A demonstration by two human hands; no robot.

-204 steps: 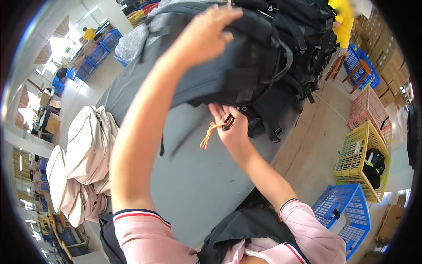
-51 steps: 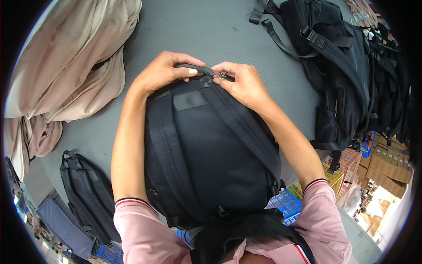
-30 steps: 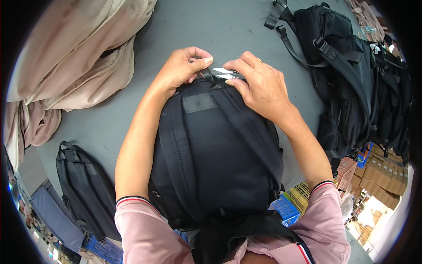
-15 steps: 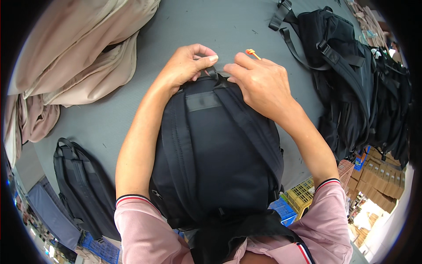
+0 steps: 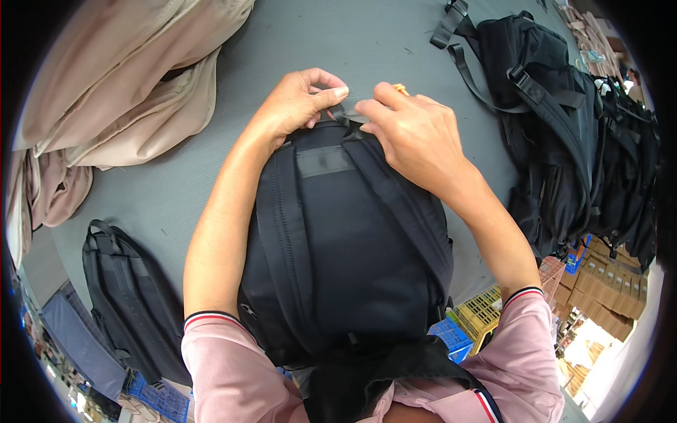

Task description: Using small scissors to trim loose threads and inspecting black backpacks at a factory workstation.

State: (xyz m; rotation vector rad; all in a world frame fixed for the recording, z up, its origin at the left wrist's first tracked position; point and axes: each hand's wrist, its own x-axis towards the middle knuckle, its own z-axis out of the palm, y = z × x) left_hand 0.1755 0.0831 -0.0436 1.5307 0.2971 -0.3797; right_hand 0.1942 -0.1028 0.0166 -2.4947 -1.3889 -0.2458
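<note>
A black backpack point(image 5: 374, 240) lies in front of me on the grey table, its two padded shoulder straps facing up. Beyond its top edge my left hand point(image 5: 300, 106) pinches a short black webbing strap point(image 5: 337, 111) between thumb and fingers. Close beside it on the right, my right hand point(image 5: 416, 130) is closed, its fingertips at the same strap. A bit of orange-yellow cord point(image 5: 401, 89) shows behind the right knuckles; whatever it hangs from is hidden in that hand. A thin greyish strip lies between the two hands, too small to make out.
Beige fabric pieces point(image 5: 134, 92) are heaped at the far left of the grey table point(image 5: 317, 35). A smaller black backpack point(image 5: 130, 296) lies at the left edge. Several black backpacks point(image 5: 543, 106) pile up on the right. Yellow point(image 5: 479, 317) and blue crates point(image 5: 451, 335) stand below the table.
My right hand has shifted slightly left, closer to the left hand. The orange-yellow cord has sunk mostly behind the right hand. The left hand keeps its pinch.
</note>
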